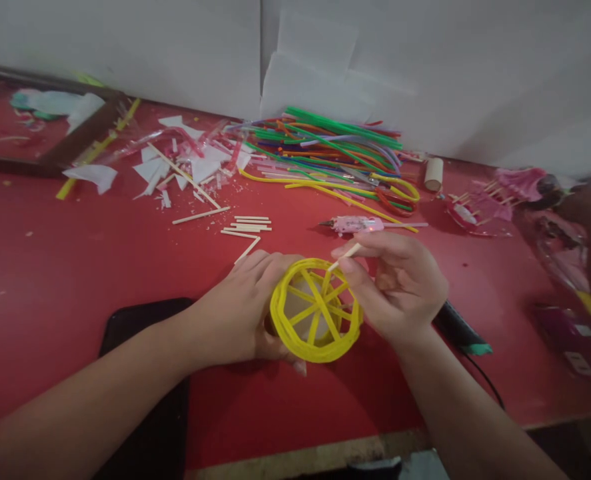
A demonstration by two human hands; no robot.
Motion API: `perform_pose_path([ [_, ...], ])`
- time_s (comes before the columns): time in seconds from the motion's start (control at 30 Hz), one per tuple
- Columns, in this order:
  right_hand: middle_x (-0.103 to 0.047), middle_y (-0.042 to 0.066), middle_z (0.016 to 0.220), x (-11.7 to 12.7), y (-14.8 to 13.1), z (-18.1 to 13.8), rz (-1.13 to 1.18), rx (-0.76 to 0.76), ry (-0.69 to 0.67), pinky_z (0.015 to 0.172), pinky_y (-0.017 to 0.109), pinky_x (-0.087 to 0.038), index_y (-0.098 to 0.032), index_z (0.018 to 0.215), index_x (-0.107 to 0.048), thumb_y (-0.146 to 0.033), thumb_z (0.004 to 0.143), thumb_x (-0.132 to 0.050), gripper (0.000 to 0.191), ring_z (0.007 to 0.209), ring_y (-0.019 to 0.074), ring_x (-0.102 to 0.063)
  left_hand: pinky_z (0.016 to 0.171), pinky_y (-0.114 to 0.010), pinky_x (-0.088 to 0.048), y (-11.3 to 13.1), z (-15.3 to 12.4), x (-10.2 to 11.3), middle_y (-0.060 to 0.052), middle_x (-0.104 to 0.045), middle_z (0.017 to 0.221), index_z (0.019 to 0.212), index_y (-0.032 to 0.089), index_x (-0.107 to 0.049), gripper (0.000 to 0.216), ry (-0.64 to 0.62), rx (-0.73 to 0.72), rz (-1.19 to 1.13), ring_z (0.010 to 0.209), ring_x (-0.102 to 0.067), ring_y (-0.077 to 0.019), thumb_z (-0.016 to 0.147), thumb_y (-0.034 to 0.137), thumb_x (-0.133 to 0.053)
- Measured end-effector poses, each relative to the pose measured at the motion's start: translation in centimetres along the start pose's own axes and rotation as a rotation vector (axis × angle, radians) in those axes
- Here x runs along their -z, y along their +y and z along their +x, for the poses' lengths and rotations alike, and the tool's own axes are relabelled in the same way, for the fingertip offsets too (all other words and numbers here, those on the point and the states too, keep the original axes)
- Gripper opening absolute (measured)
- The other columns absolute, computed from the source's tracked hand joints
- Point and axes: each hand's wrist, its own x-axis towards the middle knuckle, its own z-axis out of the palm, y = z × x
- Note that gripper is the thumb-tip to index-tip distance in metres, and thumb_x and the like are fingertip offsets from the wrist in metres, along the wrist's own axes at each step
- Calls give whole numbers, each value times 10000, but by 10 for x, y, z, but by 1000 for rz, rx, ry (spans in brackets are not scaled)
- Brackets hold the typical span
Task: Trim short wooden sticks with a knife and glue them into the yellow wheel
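My left hand [245, 313] is closed around the left side of a yellow spoked wheel [316, 307] that looks made of pipe cleaners, with a pale round core showing behind its spokes. Between thumb and fingertips, my right hand [400, 287] pinches a short pale wooden stick [345, 256], its lower end at the wheel's upper rim. Just beyond that hand lies a pink glue gun [355, 225], its dark nozzle pointing left. Several cut wooden sticks [248, 225] lie on the red table past my left hand.
A heap of coloured pipe cleaners [330, 153] lies along the wall, beside paper scraps [200, 160]. A wooden cylinder [434, 174] and a pink craft piece [495, 197] stand at the right. A black phone-like slab [145, 393] sits under my left forearm; a dark-handled tool [460, 328] is by my right wrist.
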Motion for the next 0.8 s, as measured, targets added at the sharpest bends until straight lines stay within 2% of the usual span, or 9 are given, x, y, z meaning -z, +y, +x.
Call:
perform_pose_path([
  [0.13,-708,-6,861,0,-1,1,-25,-30,36,734,403,-605,-325,1080,-628,-155,805,-688,329,741,191,-701,993,-489,-429,-1,0,-1,-103,-583,1199,1268,230,-469,883,2,-9,8,1104,-540,-332,570,670,-781],
  [0.3,-702,4,839,2,0,2,-67,-39,17,719,413,-600,-358,1074,-614,-191,834,-666,297,732,205,-692,987,-502,-430,-2,0,-1,-106,-588,1192,1279,228,-461,883,-2,-10,14,1092,-543,-337,570,629,-800],
  [0.63,-701,-8,823,1,2,3,-28,4,-5,690,406,-590,-367,1095,-626,-134,807,-676,374,719,198,-682,975,-507,-438,1,1,1,-109,-586,1182,1255,224,-472,883,-6,3,-6,1091,-543,-341,562,674,-782],
  [0.8,-700,-17,854,0,2,3,-40,84,-4,699,377,-590,-313,1110,-639,-69,763,-696,428,734,171,-685,976,-500,-438,0,0,0,-113,-586,1176,1269,208,-472,905,-6,-2,5,1088,-544,-341,564,689,-774],
])
